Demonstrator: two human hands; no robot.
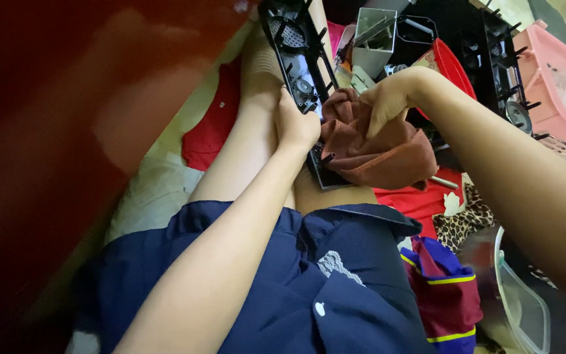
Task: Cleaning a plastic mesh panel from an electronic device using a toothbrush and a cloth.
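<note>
One crumpled, seemingly damp maroon cloth (378, 147)

The person wore a dark navy garment (283, 275) with a flapped, folded hem, a small white button (320, 309) and a patch of pale stitched embroidery (337, 265). Both forearms and the legs were bare, sleeveless.

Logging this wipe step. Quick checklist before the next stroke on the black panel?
1. Left hand grips black plastic panel: ok.
2. Right hand pinches brown cloth: ok.
3. Cloth touches panel: ok, draped over its lower end.
4. Panel supported: ok, it lies along the legs.
5. Panel face clean: cannot tell, too dark.
6. Space beside panel: not ok, pink basket and other black parts crowd the right side.
</note>
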